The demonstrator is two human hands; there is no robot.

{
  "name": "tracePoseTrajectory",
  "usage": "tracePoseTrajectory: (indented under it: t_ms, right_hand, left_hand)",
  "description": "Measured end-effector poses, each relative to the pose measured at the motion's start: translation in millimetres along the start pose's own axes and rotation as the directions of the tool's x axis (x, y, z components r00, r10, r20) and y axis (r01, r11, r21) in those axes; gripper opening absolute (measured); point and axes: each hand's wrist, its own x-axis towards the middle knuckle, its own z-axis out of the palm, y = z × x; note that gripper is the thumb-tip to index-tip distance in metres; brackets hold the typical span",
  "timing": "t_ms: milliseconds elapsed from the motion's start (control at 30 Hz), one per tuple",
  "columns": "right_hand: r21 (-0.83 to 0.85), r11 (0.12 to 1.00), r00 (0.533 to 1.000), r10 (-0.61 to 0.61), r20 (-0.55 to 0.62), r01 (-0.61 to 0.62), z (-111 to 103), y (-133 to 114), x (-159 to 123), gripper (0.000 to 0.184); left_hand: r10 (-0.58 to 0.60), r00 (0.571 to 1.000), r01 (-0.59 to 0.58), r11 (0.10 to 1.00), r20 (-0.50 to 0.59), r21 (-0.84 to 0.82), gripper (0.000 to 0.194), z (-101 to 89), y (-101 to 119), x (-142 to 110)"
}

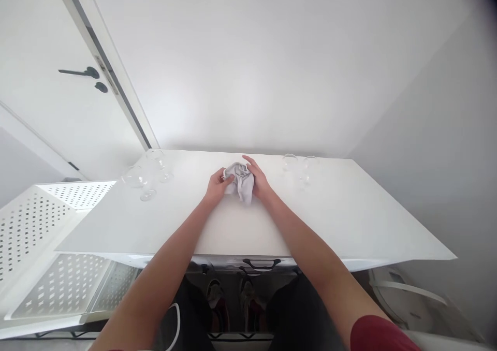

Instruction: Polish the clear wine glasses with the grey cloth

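A crumpled light grey cloth [241, 183] is bunched between my two hands above the middle of the white tabletop [240, 232]. My left hand [219, 185] is closed on its left side, with the thumb laid over the folds. On the right, my right hand [259, 179] curls round the cloth, its index finger reaching out beyond the far edge. Whether a glass is wrapped inside the folds is hidden. To the left are clear stemmed glasses, one nearer [134, 177] and one farther back [155, 157]. Two more faint clear glasses, one [290, 162] beside another [310, 165], are on the right.
A white wall [248, 71] rises behind the table. At left are a white door with a dark handle [79, 72] and a white perforated plastic basket [34, 221]. Dark drawer handles [261, 264] show below the front edge. A pale curved object [411, 289] lies low at right.
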Motion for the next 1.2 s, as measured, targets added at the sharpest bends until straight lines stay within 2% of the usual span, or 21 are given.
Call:
tracePoseTrajectory:
  t_ms: [67, 167, 233, 300, 400, 500, 600, 667, 700, 767, 800, 867, 900, 967, 1067, 1133, 1200]
  right_hand:
    - [-0.004, 0.997, 0.995, 0.073, 0.069, -0.073, -4.9, 4.6, -3.3, 0.059]
    - [-0.063, 0.989, 0.979, 0.140, 0.150, -0.132, -9.0, 7.7, -8.3, 0.061]
    - [-0.117, 0.984, 0.979, 0.152, 0.139, -0.137, -11.7, 10.3, -7.0, 0.063]
    - [-0.123, 0.982, 0.985, 0.156, 0.068, -0.146, -15.9, 13.8, -2.3, 0.060]
    - [-0.071, 0.992, 0.992, 0.100, -0.073, -0.105, -23.8, 17.4, 5.3, 0.043]
    - [-0.066, 0.996, 0.989, 0.042, -0.144, -0.052, -27.9, 16.0, 7.2, 0.039]
    - [-0.079, 0.996, 0.997, 0.046, -0.069, -0.052, -25.1, 13.7, 3.1, 0.050]
    - [-0.137, 0.989, 0.999, 0.053, -0.013, -0.054, -21.5, 14.3, -0.2, 0.067]
    - [-0.194, 0.980, 0.999, 0.035, -0.021, -0.038, -19.9, 15.2, -1.5, 0.080]
    - [-0.369, 0.929, 0.993, -0.072, -0.096, 0.031, -17.6, 18.1, -2.9, 0.100]
    - [-0.475, 0.877, 0.980, -0.149, -0.132, 0.070, -17.0, 19.8, -3.0, 0.100]
    - [-0.663, 0.740, 0.944, -0.289, -0.161, 0.114, -16.6, 23.2, -2.2, 0.085]
    - [-0.726, 0.678, 0.938, -0.315, -0.145, 0.116, -16.9, 24.8, -1.6, 0.076]
    - [-0.782, 0.614, 0.958, -0.274, -0.088, 0.103, -18.4, 27.5, -0.1, 0.060]
    - [-0.750, 0.658, 0.979, -0.188, -0.076, 0.068, -23.7, 29.1, 2.1, 0.046]
    - [-0.646, 0.763, 0.969, -0.185, -0.166, 0.035, -29.4, 28.1, 3.6, 0.047]
    - [-0.472, 0.881, 0.953, -0.160, -0.257, 0.020, -36.0, 25.9, 5.2, 0.056]
  left_hand:
    - [0.006, 0.988, -0.009, 1.000, -0.155, -0.019, 0.040, -2.9, -5.2, 3.5]
    - [0.000, 0.965, -0.013, 0.999, -0.263, -0.045, 0.044, -6.4, -10.9, 8.8]
    - [-0.060, 0.953, 0.024, 0.992, -0.297, -0.123, 0.045, -10.0, -13.2, 12.9]
    - [-0.154, 0.938, 0.084, 0.971, -0.311, -0.226, 0.048, -15.1, -13.8, 16.5]
    - [-0.247, 0.936, 0.164, 0.936, -0.252, -0.311, 0.059, -21.0, -10.5, 18.5]
    - [-0.252, 0.961, 0.207, 0.930, -0.115, -0.305, 0.076, -18.2, -4.0, 15.6]
    - [-0.215, 0.977, 0.204, 0.939, -0.011, -0.276, 0.079, -10.1, 1.2, 10.6]
    - [-0.165, 0.986, 0.159, 0.962, -0.008, -0.223, 0.072, -6.3, 2.9, 7.9]
    - [-0.142, 0.990, 0.136, 0.972, -0.017, -0.190, 0.070, -5.4, 3.4, 6.9]
    - [-0.112, 0.993, 0.105, 0.984, -0.044, -0.144, 0.066, -5.1, 4.2, 6.2]
    - [-0.107, 0.992, 0.098, 0.986, -0.061, -0.134, 0.062, -5.5, 4.5, 6.3]
    - [-0.097, 0.991, 0.084, 0.988, -0.097, -0.130, 0.054, -6.2, 5.0, 7.0]
    - [-0.090, 0.990, 0.076, 0.989, -0.110, -0.125, 0.051, -6.3, 5.0, 7.4]
    - [-0.071, 0.988, 0.057, 0.993, -0.141, -0.099, 0.049, -6.5, 4.8, 7.6]
    - [-0.022, 0.971, 0.016, 0.999, -0.239, -0.028, 0.054, -8.8, 4.0, 6.0]
    - [0.021, 0.946, -0.014, 1.000, -0.323, 0.025, 0.061, -13.3, 3.6, 5.0]
    - [0.062, 0.921, -0.042, 0.997, -0.386, 0.061, 0.061, -19.6, 3.2, 5.2]
